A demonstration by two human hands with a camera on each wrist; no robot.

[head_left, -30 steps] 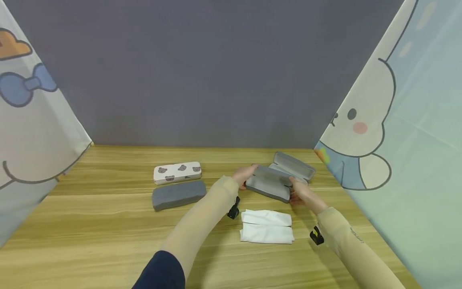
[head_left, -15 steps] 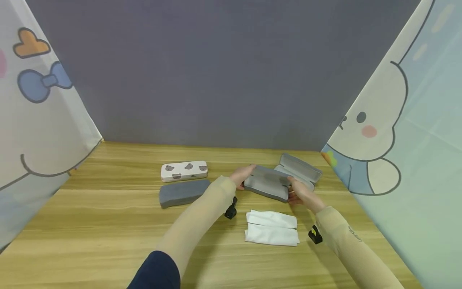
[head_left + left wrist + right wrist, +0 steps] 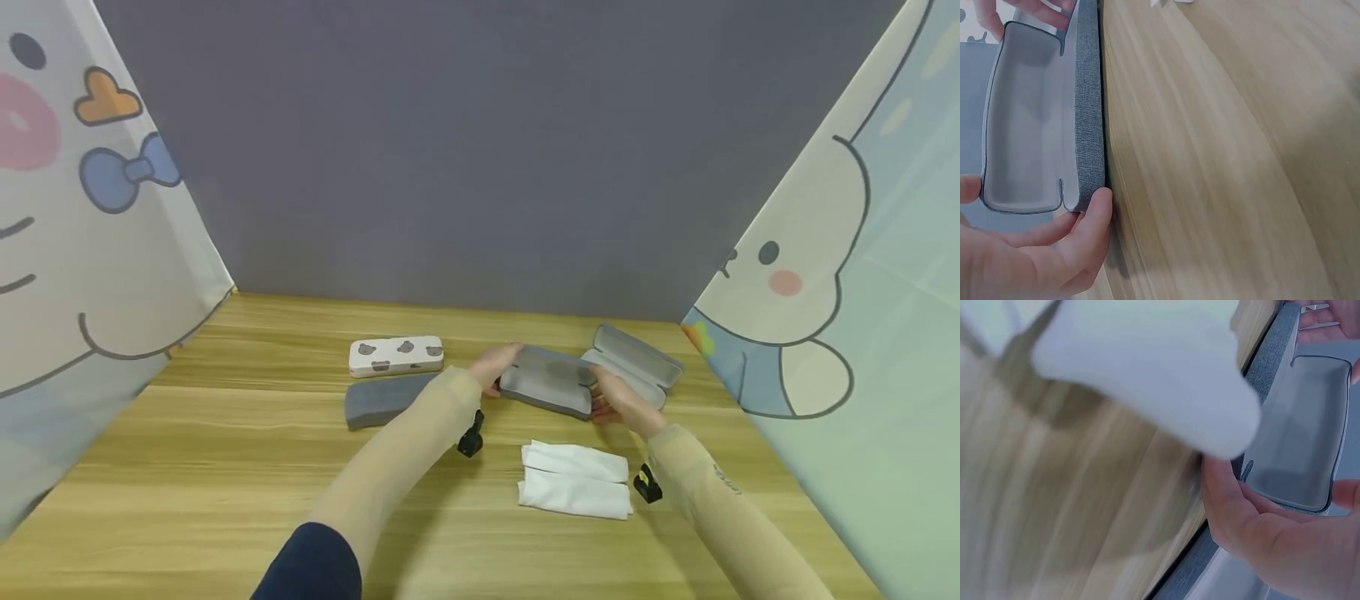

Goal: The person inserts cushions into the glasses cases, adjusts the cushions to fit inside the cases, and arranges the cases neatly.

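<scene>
A grey glasses case (image 3: pixel 546 379) is held between my two hands with its lid raised and its pale lining showing. In the head view my left hand (image 3: pixel 495 367) grips its left end. My right hand (image 3: pixel 621 402) grips the opposite end. The left wrist view shows the left fingers (image 3: pixel 1094 209) at the textured outer wall of the case, with the thumb by the lid's edge. The right wrist view shows the right fingers (image 3: pixel 1225 494) curled at the corner. The case's inside holds nothing where it shows.
Behind the right hand lies a second grey glasses case (image 3: pixel 637 364), lid up. To the left are a closed grey case (image 3: pixel 386 400) and a white case with bear prints (image 3: pixel 396 356). Two folded white cloths (image 3: pixel 575 481) lie in front. A dark panel (image 3: pixel 480 158) stands behind.
The head view has turned left, so everything on the table appears further right. Both hands have brought the held case slightly left, away from the second lid-up case, keeping their grip.
</scene>
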